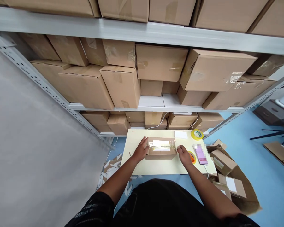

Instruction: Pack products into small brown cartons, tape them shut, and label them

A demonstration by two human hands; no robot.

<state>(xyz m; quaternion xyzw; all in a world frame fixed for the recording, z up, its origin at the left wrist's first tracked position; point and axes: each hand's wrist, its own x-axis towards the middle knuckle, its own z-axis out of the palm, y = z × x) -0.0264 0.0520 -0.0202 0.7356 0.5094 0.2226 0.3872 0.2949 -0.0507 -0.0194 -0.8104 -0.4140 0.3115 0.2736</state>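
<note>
A small cardboard box (pixel 161 156) lies on the pale yellow tabletop (pixel 137 168). Its top carries a white label (pixel 165 145) and shiny clear tape. My left hand (pixel 142 149) rests against the box's left end, fingers stretched out along it. Just off the right end is my right hand (pixel 184 155), its fingers curled together; what they hold, if anything, is too small to make out. Beside that hand lies an orange-cored tape roll (pixel 192 157), partly hidden by it. A yellow tape roll (pixel 197 134) sits at the table's back right corner.
A phone (pixel 200 154) with a white cable lies at the table's right side, a white paper (pixel 180 135) at the back. Shelves (pixel 142 33) of cardboard boxes stand ahead. Right of the table, a large open carton (pixel 247 186) holds several boxes. Paper scraps (pixel 112 167) litter the floor at left.
</note>
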